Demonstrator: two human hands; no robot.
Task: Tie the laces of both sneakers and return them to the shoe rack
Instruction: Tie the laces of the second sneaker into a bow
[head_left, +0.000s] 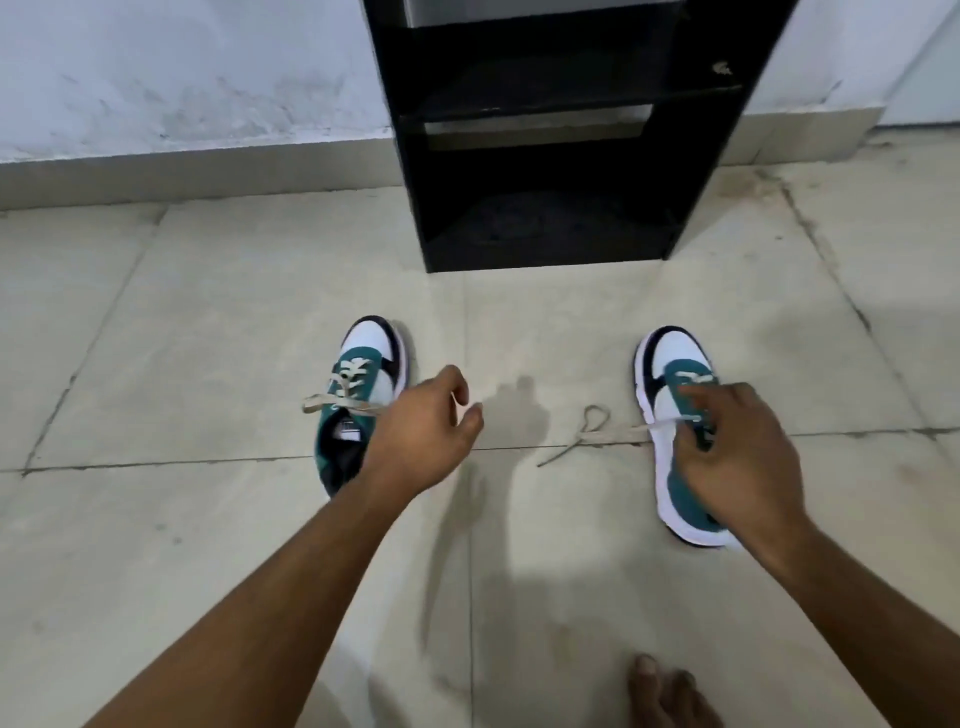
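Both hands down at two untied sneakers on the floor in front of the shoe rack

The left hand (423, 434) hovers loosely curled, holding nothing, over the left sneaker (358, 400); the right hand (737, 452) rests on the right sneaker (680, 441), fingers seemingly pinching its lace, though blur hides the grip. The laces (587, 428) look soft and limp, best pinched near the eyelets; the shoes seem light, liftable by the heel collar. The rack (561, 156) stands just beyond

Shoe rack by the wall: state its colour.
The shoe rack is black, seen in the head view.
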